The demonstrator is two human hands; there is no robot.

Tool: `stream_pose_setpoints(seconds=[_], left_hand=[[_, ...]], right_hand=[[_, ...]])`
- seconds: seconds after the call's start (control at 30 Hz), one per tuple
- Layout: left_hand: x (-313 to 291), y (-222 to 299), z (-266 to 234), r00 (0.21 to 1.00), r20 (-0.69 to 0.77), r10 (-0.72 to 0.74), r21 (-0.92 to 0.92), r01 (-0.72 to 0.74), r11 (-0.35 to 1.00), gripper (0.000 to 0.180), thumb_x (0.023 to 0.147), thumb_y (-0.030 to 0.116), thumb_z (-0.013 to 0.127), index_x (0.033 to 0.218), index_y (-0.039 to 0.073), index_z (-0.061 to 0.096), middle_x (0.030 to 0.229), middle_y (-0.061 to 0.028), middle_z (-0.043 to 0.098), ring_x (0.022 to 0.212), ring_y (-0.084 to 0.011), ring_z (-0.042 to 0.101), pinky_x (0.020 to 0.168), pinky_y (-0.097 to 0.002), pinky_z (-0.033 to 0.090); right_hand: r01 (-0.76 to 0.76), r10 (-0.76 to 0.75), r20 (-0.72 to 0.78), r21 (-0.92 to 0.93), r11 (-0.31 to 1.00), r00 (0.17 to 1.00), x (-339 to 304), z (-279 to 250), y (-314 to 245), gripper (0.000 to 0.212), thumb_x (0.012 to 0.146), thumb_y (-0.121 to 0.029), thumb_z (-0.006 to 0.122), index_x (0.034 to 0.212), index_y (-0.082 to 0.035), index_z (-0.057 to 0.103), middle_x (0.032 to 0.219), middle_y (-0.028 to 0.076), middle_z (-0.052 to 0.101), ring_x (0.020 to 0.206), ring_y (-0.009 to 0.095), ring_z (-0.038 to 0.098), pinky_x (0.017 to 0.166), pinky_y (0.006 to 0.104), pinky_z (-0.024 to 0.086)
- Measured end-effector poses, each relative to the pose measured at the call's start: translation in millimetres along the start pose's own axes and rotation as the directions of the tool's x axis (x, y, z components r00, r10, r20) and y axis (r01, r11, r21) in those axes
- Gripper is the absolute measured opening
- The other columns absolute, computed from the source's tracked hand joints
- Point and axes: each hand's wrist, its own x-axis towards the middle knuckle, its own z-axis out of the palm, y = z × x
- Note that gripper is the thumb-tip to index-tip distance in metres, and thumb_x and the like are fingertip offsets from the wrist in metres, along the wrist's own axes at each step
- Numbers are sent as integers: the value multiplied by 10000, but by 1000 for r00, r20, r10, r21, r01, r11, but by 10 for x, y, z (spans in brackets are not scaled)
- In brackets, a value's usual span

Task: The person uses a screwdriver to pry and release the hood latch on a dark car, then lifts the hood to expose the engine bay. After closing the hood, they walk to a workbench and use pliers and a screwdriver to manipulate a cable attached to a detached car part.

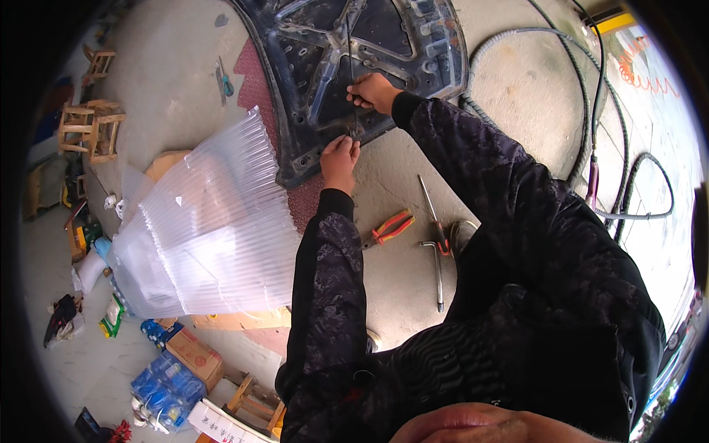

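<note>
A black car hood [317,81] lies with its ribbed underside up, on the ground in front of me. My right hand [374,93] is closed around a thin dark rod [350,52] that runs over the panel toward its near edge. Closer to me, my left hand [340,161] has its fingers pinched at a small fitting [354,135] by the hood's near edge, where the rod comes down. What exactly those fingertips hold is hidden. Red-and-yellow pliers [391,227], a screwdriver [436,218] and an L-shaped socket wrench [437,275] lie on the concrete below the hood.
Clear bubble wrap [214,229] spreads over the floor at left, beside a dark red mat [255,81]. Ribbed hoses [583,111] loop at right. Wooden stools [92,129], a cardboard box [193,353] and packed blue-tinted bottles [166,387] stand at left. A blue-handled tool [227,86] lies beyond.
</note>
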Motion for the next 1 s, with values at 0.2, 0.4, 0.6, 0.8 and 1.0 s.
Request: stream_pose_setpoints(seconds=[0.2, 0.4, 0.6, 0.8, 1.0], left_hand=[[63, -14, 37, 999, -47, 9, 133, -3, 991, 248, 1012, 106, 648, 1194, -62, 663, 1006, -101, 696, 880, -175, 704, 763, -259, 588], [128, -64, 21, 994, -62, 92, 343, -66, 937, 265, 1018, 161, 660, 1144, -72, 678, 986, -106, 723, 838, -163, 705, 689, -261, 558], [151, -51, -17, 949, 45, 312, 709, -251, 659, 363, 939, 274, 763, 1104, -41, 689, 967, -109, 740, 825, -234, 723, 708, -356, 562], [-17, -14, 125, 867, 109, 485, 950, -235, 207, 581, 839, 456, 824, 1183, 26, 640, 1052, -126, 696, 968, -348, 685, 820, -448, 555], [-26, -33, 241, 868, 41, 494, 959, -174, 226, 619, 827, 493, 820, 1207, 50, 614, 1180, -135, 613, 1056, -339, 650, 860, -452, 547]], right_hand=[[31, -31, -4, 5, 999, 1000, 127, -2, 58, 140, 998, -113, 677, 973, 18, 721, 853, 56, 743, 630, 96, 621, 515, 258, 504], [66, -66, -5, 5, 998, 998, 231, -9, 92, 165, 998, -137, 687, 995, 23, 729, 853, 57, 744, 632, 100, 622, 523, 264, 511], [79, -80, -13, -48, 996, 997, 357, 39, 133, 179, 1001, -145, 690, 986, 28, 735, 847, 71, 746, 639, 125, 639, 537, 289, 525], [81, -82, -19, -42, 996, 996, 398, 55, 204, 179, 1002, -134, 684, 982, 35, 739, 839, 77, 747, 638, 136, 647, 542, 296, 534], [88, -90, -25, -49, 995, 996, 392, 27, 230, 154, 991, -119, 691, 963, 25, 739, 841, 76, 750, 630, 129, 647, 531, 284, 530]])
